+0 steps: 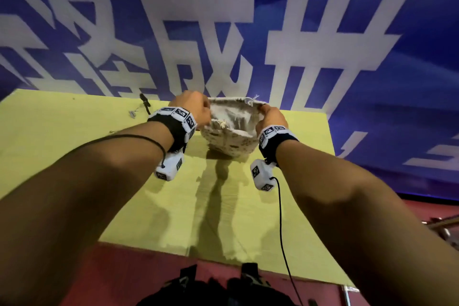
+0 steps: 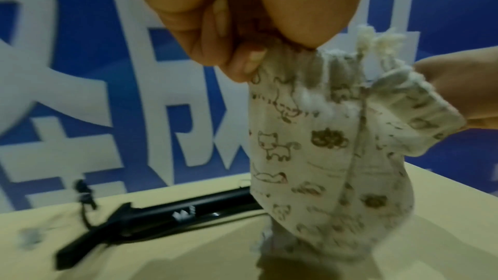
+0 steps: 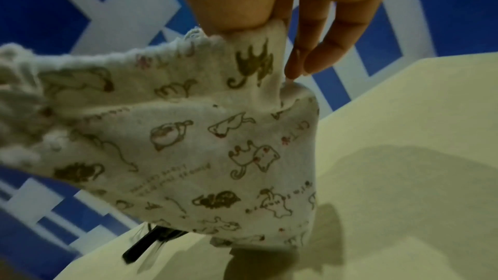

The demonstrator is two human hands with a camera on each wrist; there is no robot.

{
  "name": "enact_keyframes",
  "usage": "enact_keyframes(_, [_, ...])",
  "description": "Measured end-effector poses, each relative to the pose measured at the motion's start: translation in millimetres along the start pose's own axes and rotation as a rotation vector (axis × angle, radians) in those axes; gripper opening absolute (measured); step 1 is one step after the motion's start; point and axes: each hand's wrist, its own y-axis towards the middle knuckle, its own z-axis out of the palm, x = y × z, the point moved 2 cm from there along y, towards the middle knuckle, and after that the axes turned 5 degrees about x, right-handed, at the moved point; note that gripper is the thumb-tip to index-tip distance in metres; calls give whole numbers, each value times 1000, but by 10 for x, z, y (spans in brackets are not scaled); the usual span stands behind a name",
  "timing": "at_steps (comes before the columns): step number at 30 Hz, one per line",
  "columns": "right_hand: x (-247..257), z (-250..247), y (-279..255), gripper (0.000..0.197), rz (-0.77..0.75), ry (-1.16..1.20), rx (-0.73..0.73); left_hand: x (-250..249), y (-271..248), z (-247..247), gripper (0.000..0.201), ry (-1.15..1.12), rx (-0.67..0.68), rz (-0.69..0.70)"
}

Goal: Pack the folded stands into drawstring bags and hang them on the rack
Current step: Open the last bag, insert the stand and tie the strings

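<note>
A cream drawstring bag (image 1: 229, 136) printed with cats hangs just above the yellow-green table (image 1: 74, 156), its mouth pulled wide. My left hand (image 1: 193, 109) pinches the left side of the bag's rim (image 2: 291, 59). My right hand (image 1: 269, 114) pinches the right side of the rim (image 3: 253, 35) between thumb and forefinger, its other fingers (image 3: 318, 50) hanging straight. Frayed cord ends (image 2: 377, 39) stick up from the rim. A black folded stand (image 2: 167, 214) lies on the table behind and left of the bag; its end (image 3: 145, 244) shows under the bag. What the bag holds is hidden.
A blue banner (image 1: 248, 32) with large white characters stands right behind the table's far edge. A small black strap (image 1: 145, 103) and a bit of thread lie at the back left. Red floor (image 1: 111, 276) lies below the near edge, with a metal frame (image 1: 447, 231) at right.
</note>
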Motion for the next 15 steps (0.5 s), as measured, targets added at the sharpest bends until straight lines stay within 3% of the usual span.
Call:
enact_keyframes(5, [371,164,-200,64,-141,-131,-7,266,-172,-216,24,-41,-69,-81])
enact_keyframes(10, [547,212,-246,57,-162,-54,-62,406,-284,-273,42,-473,-120,-128])
enact_keyframes(15, [764,162,-238,41,-187,-56,-58,378,-266,-422,35,-800,-145,-160])
